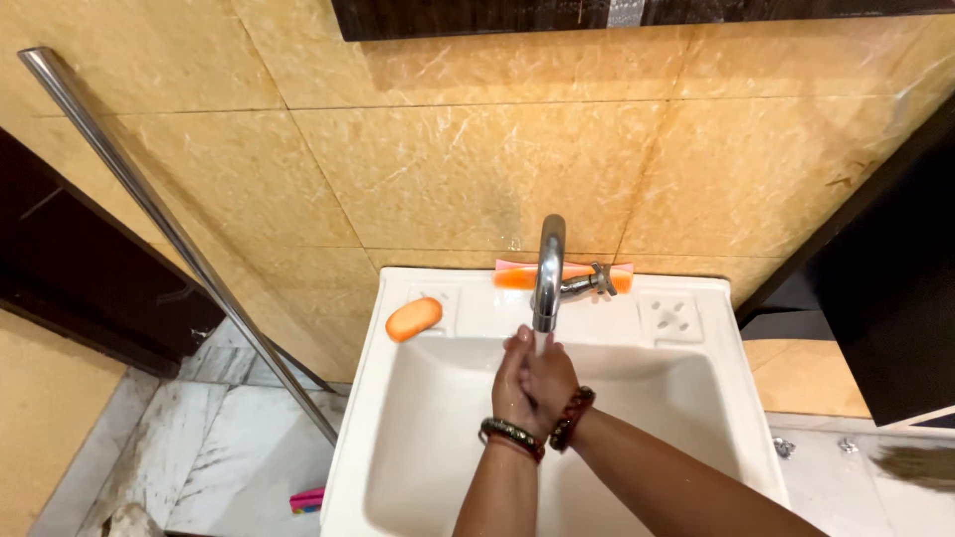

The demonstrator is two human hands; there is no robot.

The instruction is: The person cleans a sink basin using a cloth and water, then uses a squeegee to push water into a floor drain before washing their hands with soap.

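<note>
The thin stream of water falls straight from the mouth of the curved chrome tap and lands on your joined hands, so what you are working with lies at twelve o'clock from your wrists, its long axis vertical. Your left hand and right hand are pressed palm to palm beneath it, wrapped around each other and holding nothing else; both sit equally close to the spout. They hang over the white rectangular ceramic basin. The oval orange soap bar rests on the basin ledge at ten o'clock from your hands, nearer your left. An orange and pink plastic piece lies behind the tap at twelve o'clock.
</note>
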